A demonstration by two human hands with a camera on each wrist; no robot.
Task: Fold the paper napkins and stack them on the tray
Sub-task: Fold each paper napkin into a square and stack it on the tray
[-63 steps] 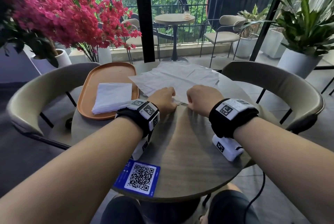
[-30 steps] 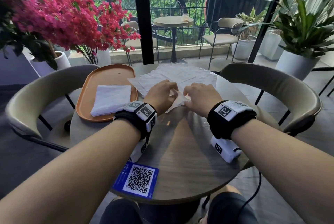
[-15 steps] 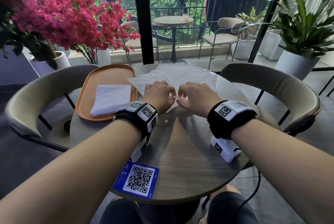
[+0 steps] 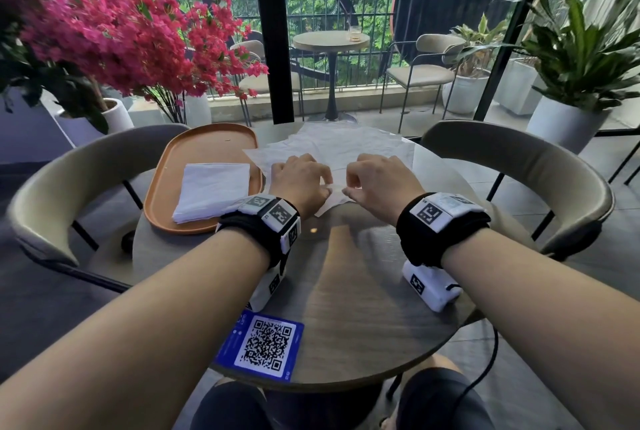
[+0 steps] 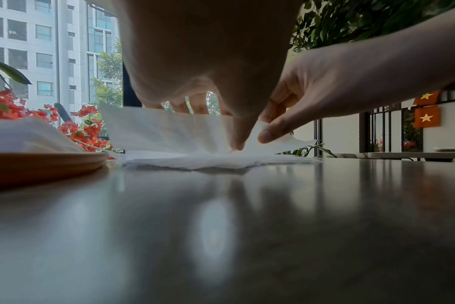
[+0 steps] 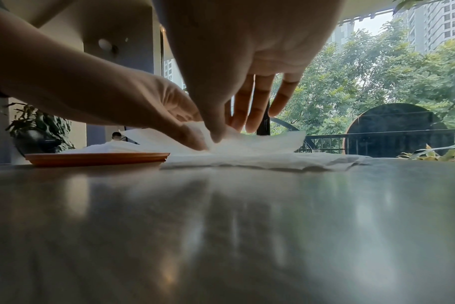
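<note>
Since two seconds ago both hands have gone from resting as fists on the near edge of the napkin pile to working one sheet between their fingertips, and the near corner of that sheet has lifted off the table.

Left hand [image 4: 300, 183] pinches the top napkin [image 4: 332, 202] with thumb and curled fingers; the wrist views show its thumb [image 5: 238, 131] pressing down into the paper while the sheet rises behind it. Right hand [image 4: 375, 183] sits just beside the left, nearly touching it, and pinches the same sheet between thumb [image 5: 270, 134] and forefinger, its other fingers [image 6: 257, 107] hanging loosely curled above the paper. The pinched corner lies between the two hands and directly under their fingertips, pointing back toward the wrists.

Beyond both hands spreads the pile of unfolded napkins [image 4: 349, 147], flat on the round table [image 4: 346, 308] and reaching past the knuckles on either side. To the outside of the left hand, close by its wrist, sits the orange tray [image 4: 207, 142], carrying a stack of folded napkins [image 4: 213, 190] on the end nearest that wrist; the tray's rim just touches or overlaps the pile's edge, and which I cannot tell.

Behind the left forearm a blue QR-code card [image 4: 265, 346] lies at the table's near edge.
</note>
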